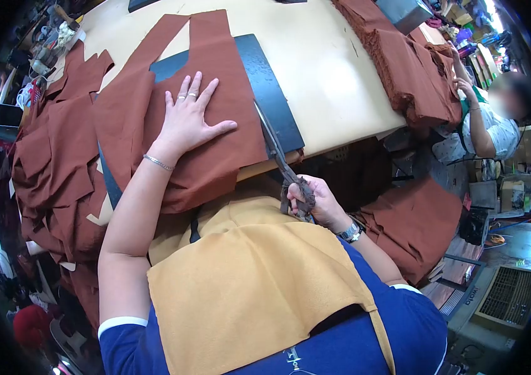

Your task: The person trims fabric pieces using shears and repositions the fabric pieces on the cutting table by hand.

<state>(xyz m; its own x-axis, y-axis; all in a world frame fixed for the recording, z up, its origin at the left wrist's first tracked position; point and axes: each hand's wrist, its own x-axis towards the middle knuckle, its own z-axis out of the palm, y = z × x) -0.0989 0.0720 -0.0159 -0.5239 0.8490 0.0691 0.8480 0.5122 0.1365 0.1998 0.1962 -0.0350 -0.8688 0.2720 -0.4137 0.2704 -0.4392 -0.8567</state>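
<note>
My left hand (194,120) lies flat with fingers spread on a piece of reddish-brown fabric (231,81). Beneath that cloth shows a dark blue board (268,87) on the table. In my right hand (319,199) is a pair of scissors (278,150), its handles wrapped in dark cloth. The blades point up and away from me, along the fabric's right edge and over the board. My fingers are wrapped around the handles near the table's front edge.
More brown fabric (59,162) drapes over the left side. A thick stack of it (397,69) lies at the table's right, where another person (487,125) sits. Folded brown cloth (412,225) rests low at my right, near a beige machine (497,300). The pale tabletop (328,69) spreads behind.
</note>
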